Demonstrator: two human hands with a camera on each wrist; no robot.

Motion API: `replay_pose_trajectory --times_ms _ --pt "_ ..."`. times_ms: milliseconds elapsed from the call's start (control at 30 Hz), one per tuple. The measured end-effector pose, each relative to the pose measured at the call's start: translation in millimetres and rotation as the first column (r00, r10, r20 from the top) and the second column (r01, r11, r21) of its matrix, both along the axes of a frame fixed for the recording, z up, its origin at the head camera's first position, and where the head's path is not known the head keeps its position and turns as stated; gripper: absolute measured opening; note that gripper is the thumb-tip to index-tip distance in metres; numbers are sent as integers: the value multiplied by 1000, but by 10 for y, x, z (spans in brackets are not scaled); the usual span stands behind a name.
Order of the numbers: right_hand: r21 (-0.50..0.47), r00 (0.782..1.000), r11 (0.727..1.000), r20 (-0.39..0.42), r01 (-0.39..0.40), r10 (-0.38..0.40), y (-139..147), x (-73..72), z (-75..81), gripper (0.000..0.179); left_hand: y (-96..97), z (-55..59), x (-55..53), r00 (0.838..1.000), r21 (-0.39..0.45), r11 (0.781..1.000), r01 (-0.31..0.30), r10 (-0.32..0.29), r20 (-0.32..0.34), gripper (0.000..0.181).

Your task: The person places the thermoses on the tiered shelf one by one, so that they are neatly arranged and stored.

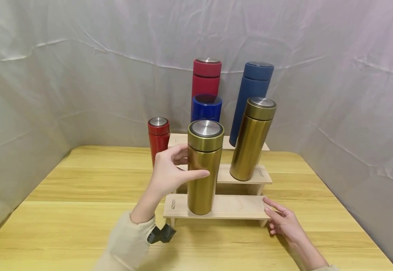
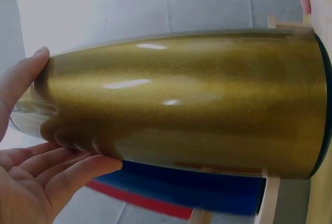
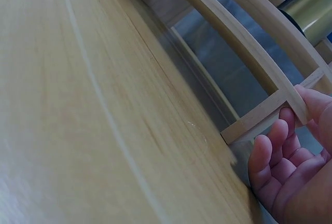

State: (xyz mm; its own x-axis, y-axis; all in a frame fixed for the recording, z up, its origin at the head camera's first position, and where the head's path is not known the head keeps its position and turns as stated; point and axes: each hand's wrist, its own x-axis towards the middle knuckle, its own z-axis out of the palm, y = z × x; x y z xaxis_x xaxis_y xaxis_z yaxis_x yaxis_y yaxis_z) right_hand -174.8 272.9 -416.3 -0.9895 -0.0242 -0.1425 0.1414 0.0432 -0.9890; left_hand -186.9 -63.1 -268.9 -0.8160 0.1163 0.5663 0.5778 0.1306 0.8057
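Note:
My left hand (image 1: 172, 169) holds a gold thermos (image 1: 203, 184) from its left side, thumb across the front and fingers around the far side. This thermos stands upright over the left part of the lowest step of a wooden stepped rack (image 1: 237, 207). In the left wrist view the gold thermos (image 2: 197, 105) lies across the picture between thumb and fingers. The right end of that lowest step is pinched by my right hand (image 1: 284, 222). In the right wrist view the fingers (image 3: 280, 130) curl under the board's corner, with the thumb above it.
On the middle step stands a second gold thermos (image 1: 253, 139), at the right. A blue bottle (image 1: 207, 107) is partly hidden behind the held thermos. Behind are a tall red bottle (image 1: 206, 81) and a dark blue one (image 1: 252, 90). A smaller red thermos (image 1: 158, 139) is left of the rack.

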Motion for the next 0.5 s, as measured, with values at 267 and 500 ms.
replay_pose_trajectory --times_ms 267,500 --pt "7 1000 1000 1 2 -2 6 -5 -9 30 251 -46 -27 998 -20 999 41 -40 44 55" --pt "10 1000 1000 2 -1 1 12 -8 -13 30 448 -92 -51 995 -18 997 81 -80 60 58"
